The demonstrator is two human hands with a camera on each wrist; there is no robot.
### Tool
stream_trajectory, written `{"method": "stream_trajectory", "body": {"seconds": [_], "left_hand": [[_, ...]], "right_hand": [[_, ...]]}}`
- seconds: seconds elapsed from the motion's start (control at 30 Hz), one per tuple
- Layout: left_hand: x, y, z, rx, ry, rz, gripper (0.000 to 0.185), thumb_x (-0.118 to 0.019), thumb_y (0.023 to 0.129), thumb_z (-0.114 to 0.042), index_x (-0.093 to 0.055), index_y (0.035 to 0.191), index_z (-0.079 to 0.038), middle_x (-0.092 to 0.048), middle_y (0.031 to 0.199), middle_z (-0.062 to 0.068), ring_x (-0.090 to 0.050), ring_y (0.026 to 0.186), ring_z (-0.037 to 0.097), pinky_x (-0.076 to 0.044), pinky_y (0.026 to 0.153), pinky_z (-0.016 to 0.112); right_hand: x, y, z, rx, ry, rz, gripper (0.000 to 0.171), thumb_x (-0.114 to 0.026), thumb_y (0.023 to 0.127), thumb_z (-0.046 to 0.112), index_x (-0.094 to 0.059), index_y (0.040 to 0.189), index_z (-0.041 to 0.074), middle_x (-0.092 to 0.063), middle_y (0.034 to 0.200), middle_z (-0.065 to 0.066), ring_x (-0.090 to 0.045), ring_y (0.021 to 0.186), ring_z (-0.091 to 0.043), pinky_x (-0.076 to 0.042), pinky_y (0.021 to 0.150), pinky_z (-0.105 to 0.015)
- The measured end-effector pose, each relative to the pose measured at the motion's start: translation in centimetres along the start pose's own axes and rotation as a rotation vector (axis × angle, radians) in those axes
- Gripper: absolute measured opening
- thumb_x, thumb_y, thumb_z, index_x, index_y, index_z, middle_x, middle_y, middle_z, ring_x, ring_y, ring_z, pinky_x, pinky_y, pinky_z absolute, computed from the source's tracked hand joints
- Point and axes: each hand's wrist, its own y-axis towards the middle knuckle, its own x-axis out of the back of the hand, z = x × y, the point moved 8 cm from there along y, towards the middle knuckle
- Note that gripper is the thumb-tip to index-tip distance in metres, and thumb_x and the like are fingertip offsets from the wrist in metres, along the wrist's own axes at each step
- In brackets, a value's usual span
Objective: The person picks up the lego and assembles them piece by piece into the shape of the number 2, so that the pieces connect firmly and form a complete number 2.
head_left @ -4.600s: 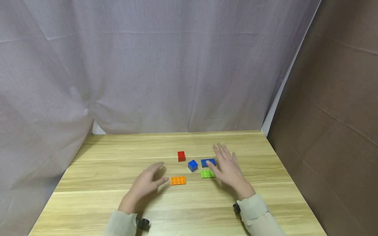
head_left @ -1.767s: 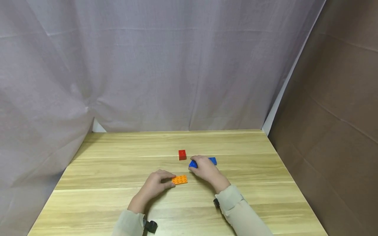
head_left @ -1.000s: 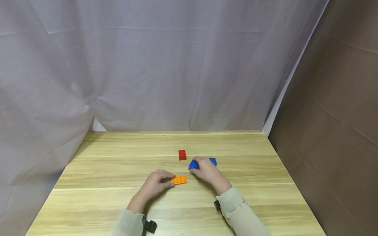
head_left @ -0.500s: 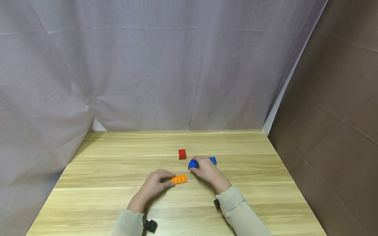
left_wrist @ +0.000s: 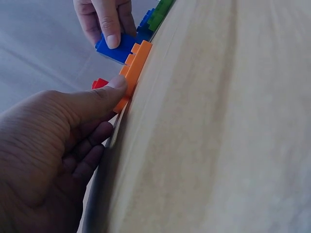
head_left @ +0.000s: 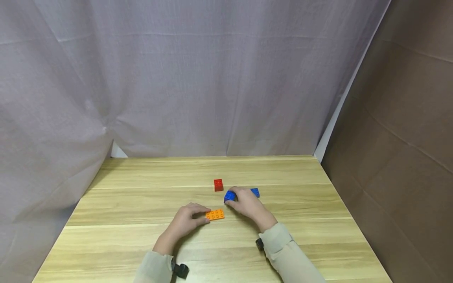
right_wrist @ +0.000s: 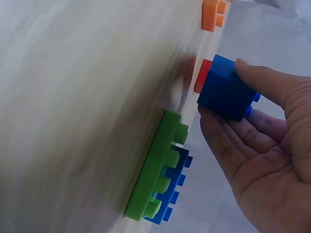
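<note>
Fingers of the right hand (head_left: 247, 204) pinch the blue cube (right_wrist: 226, 90), hiding the green plate (right_wrist: 158, 167); left hand (head_left: 184, 222) pinches the orange plate (head_left: 215, 214).

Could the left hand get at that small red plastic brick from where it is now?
Probably yes. The left hand rests on the flat orange plate, and bare wooden table lies between it and the small red plastic brick; the right hand sits off to the side.
</note>
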Motion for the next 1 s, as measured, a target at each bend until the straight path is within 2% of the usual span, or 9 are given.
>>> {"method": "stream_trajectory", "body": {"seconds": [0.33, 0.6, 1.0], "left_hand": [[0.0, 0.2, 0.2, 0.003, -0.009, 0.008, 0.031, -0.080, 0.087, -0.033, -0.076, 0.117, -0.026, -0.070, 0.117, -0.011, -0.062, 0.112, 0.015, -0.049, 0.100, 0.045], [-0.1, 0.0, 0.3, 0.004, -0.009, -0.002, 0.031, -0.081, 0.086, -0.031, -0.076, 0.116, -0.027, -0.071, 0.116, -0.010, -0.063, 0.111, 0.015, -0.049, 0.101, 0.044], [0.1, 0.1, 0.1, 0.005, -0.016, -0.009, 0.030, -0.081, 0.086, -0.028, -0.076, 0.115, -0.025, -0.071, 0.116, -0.010, -0.063, 0.111, 0.013, -0.049, 0.101, 0.043]], "right_hand": [[0.3, -0.2, 0.9, 0.026, 0.040, 0.016, 0.040, -0.071, 0.095, 0.036, -0.065, 0.127, 0.012, -0.068, 0.124, -0.007, -0.065, 0.108, -0.022, -0.055, 0.095, -0.043], [0.3, -0.7, 2.2, 0.073, 0.096, 0.026, 0.046, -0.072, 0.095, 0.035, -0.063, 0.131, 0.008, -0.067, 0.127, -0.010, -0.066, 0.106, -0.022, -0.055, 0.093, -0.042], [-0.9, -1.0, 4.2, 0.126, 0.098, 0.091, 0.051, -0.071, 0.096, 0.034, -0.060, 0.137, 0.007, -0.064, 0.134, -0.011, -0.063, 0.117, -0.024, -0.051, 0.101, -0.043]]}}
